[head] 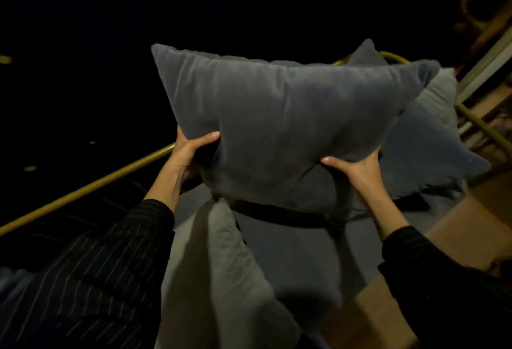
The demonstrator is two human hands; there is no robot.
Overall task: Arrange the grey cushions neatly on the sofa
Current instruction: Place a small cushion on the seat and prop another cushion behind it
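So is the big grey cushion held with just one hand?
No, the left hand and right hand grip the cushion at its lower corners.

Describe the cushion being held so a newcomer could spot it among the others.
Find the grey sofa seat edged by a gold rail. Above it, the left hand and right hand grip the dark grey cushion by its lower corners. Unlike the paler cushions nearby, it is lifted upright.
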